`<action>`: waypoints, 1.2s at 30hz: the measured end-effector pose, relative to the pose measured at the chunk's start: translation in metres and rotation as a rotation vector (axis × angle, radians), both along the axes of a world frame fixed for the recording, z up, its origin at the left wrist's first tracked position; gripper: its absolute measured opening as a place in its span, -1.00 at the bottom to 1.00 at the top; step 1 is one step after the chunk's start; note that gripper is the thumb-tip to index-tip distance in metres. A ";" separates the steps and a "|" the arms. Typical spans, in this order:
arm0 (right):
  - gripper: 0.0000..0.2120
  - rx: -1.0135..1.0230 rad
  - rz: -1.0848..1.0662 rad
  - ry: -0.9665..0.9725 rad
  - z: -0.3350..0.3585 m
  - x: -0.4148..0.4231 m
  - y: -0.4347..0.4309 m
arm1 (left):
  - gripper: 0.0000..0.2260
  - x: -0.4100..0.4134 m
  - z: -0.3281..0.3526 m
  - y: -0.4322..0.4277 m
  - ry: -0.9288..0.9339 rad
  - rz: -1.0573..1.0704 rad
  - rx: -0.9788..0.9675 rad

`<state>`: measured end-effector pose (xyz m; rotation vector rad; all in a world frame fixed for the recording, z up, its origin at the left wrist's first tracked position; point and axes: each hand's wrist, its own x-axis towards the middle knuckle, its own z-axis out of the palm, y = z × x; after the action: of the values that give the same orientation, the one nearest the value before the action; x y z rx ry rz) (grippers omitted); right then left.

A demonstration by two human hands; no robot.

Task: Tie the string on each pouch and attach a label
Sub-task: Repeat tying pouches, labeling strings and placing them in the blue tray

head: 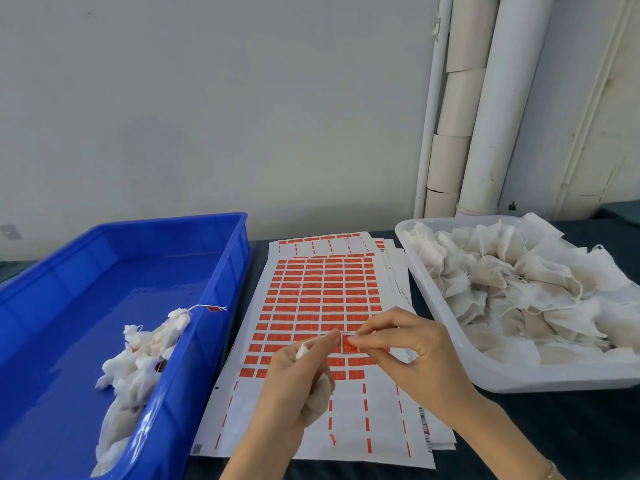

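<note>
The left hand [294,382] is gripping the pouch [320,398] and string [317,340]; the right hand [412,355] is pinching a label [347,343] onto it. Firm pressing seems required next.

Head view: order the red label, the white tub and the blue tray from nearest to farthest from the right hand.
1. Red label, pinched in the right hand fingertips.
2. White tub, just right of that hand.
3. Blue tray, far left, beyond the label sheet.

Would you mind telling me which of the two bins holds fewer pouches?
The blue bin on the left: just a small heap of pouches, whereas the white bin is piled full.
</note>
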<state>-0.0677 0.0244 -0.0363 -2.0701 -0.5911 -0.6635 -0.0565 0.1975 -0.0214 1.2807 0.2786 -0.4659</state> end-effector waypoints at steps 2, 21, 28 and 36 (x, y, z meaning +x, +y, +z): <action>-0.80 -0.041 -0.014 -0.017 -0.001 0.001 0.000 | -0.69 -0.001 0.001 0.000 -0.019 -0.006 0.000; -0.85 0.309 -0.094 0.304 0.002 0.011 0.016 | -0.87 -0.010 0.004 0.006 -0.275 0.091 0.146; -0.80 0.245 0.246 0.458 0.011 0.010 0.047 | -0.86 -0.040 0.009 0.068 -0.648 0.031 0.375; -0.85 -0.003 0.459 0.331 0.022 0.025 0.144 | -0.78 -0.054 0.034 0.137 -0.848 0.171 0.711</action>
<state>-0.0426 0.1681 -0.0147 -1.8947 -0.8320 -0.0533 -0.1105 0.3344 0.0123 2.0007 -0.1917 0.3857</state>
